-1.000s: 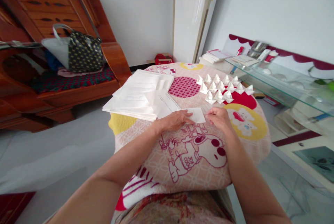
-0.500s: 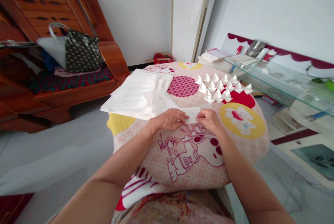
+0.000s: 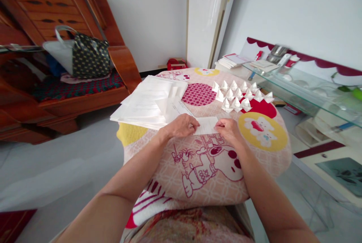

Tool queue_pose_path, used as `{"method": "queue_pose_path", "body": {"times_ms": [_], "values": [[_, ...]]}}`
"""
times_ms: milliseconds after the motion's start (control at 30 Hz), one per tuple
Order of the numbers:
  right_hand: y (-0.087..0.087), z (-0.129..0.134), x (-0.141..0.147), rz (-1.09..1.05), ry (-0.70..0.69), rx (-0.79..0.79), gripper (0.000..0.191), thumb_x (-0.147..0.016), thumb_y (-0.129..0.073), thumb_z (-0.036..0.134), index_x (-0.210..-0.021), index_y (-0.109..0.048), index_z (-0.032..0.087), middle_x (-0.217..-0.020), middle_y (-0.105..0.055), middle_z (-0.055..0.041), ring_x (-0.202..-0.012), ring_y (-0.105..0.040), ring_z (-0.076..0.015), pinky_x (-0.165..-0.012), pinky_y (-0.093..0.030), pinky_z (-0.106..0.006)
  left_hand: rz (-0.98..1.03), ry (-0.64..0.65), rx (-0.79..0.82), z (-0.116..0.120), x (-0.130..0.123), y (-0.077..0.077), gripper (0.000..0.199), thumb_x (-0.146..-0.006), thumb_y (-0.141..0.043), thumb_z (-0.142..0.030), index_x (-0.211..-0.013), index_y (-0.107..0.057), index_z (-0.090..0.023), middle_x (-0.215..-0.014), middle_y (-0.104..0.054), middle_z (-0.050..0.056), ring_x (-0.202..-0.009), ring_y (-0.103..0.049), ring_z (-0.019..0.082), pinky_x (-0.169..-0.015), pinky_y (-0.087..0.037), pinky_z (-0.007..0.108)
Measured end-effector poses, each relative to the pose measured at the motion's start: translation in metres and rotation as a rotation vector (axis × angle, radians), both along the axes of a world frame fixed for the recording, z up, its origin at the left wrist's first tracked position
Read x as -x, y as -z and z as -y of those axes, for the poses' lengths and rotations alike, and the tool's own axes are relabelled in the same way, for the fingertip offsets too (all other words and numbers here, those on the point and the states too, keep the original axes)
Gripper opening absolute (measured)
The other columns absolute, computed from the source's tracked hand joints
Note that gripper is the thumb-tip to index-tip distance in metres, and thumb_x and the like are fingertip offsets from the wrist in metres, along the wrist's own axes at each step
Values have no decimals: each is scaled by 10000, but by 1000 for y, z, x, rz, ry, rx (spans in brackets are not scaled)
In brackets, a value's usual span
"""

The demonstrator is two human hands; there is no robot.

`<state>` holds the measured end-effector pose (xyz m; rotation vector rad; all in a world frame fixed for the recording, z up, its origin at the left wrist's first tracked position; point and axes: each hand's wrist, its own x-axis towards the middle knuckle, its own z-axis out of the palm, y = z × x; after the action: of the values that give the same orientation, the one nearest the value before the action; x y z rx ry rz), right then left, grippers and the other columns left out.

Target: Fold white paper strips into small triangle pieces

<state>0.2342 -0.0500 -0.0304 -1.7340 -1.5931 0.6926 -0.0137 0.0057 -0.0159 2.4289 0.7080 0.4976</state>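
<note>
A small white rectangle of paper (image 3: pixel 207 125) lies on the patterned tablecloth (image 3: pixel 164 171) between my hands. My left hand (image 3: pixel 183 125) has its fingers curled closed on the paper's left end. At the opposite end, my right hand (image 3: pixel 228 129) pinches the right edge between thumb and fingers. A stack of printed white sheets (image 3: pixel 144 101) spreads over the left of the table, with a loose piece of paper (image 3: pixel 169 109) lying on its near right side. Several folded white paper shapes (image 3: pixel 236 104) stand in rows beyond my right hand.
On the right is a glass shelf (image 3: pixel 299 80) with papers, a metal container and a cup. A wooden bench (image 3: pixel 127 65) on the left holds a dotted bag (image 3: pixel 89 56). A tall white appliance (image 3: pixel 204 20) stands behind the table.
My left hand has moved slightly left along the paper, and its fingers are more curled. My right hand has shifted slightly right. More of the paper shows between them.
</note>
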Motion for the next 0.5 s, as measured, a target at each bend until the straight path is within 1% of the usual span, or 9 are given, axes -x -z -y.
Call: {"method": "queue_pose_path", "body": {"times_ms": [33, 67, 100, 167, 200, 300, 400, 500], "values": [[1, -1, -2, -5, 29, -24, 108, -689, -638, 285, -665, -683, 191, -575, -638, -4, -541, -568, -158, -522, -405, -257, 19, -31, -26, 2, -5, 1, 227, -786, -599, -88, -847, -799, -179, -1154, -785, 59, -1058, -731, 208, -977, -549, 329], [2, -2, -3, -10, 57, -48, 135, -703, -634, 311, -663, -684, 192, -565, -631, -5, -545, -572, -164, -518, -403, -258, 12, -23, -53, 5, -10, 2, 219, -821, -631, -133, -951, -800, -185, -1202, -768, 66, -1093, -720, 210, -1009, -537, 337], [3, -3, -5, -16, 83, -68, 159, -714, -629, 332, -659, -683, 193, -554, -623, -5, -547, -575, -170, -513, -400, -260, -22, -15, -91, 7, -15, 3, 212, -837, -668, -174, -1011, -788, -182, -1229, -754, 81, -1128, -707, 225, -1034, -527, 355], [6, -4, -8, -37, 121, -95, 194, -731, -622, 363, -649, -676, 196, -536, -612, -7, -541, -578, -179, -504, -401, -264, -139, -10, -174, 11, -25, 6, 183, -832, -718, -202, -1002, -765, -156, -1198, -752, 117, -1136, -698, 268, -1022, -530, 386], [7, -4, -9, -50, 132, -101, 207, -738, -619, 375, -643, -670, 198, -531, -611, -8, -534, -577, -182, -501, -403, -266, -185, -2, -202, 13, -28, 6, 168, -841, -713, -192, -999, -753, -152, -1183, -751, 122, -1126, -697, 270, -1005, -533, 378], [8, -4, -9, -90, 164, -119, 250, -757, -609, 409, -623, -648, 202, -522, -608, -12, -502, -561, -181, -492, -411, -273, -248, 17, -274, 17, -33, 7, 85, -897, -643, -175, -933, -718, -159, -1077, -754, 105, -1019, -710, 233, -914, -539, 315], [7, -2, -7, -98, 180, -191, 279, -770, -604, 438, -636, -649, 198, -540, -608, -15, -523, -562, -183, -506, -424, -274, -241, -21, -305, 19, -33, 6, 152, -943, -564, -180, -885, -703, -161, -953, -747, 91, -891, -706, 207, -814, -521, 280], [5, 1, -5, -74, 183, -291, 308, -797, -605, 469, -677, -664, 191, -591, -625, -20, -584, -581, -188, -538, -449, -268, -150, -145, -262, 18, -32, 6, 179, -941, -543, -176, -898, -715, -152, -890, -744, 87, -812, -691, 200, -760, -500, 279]]}}
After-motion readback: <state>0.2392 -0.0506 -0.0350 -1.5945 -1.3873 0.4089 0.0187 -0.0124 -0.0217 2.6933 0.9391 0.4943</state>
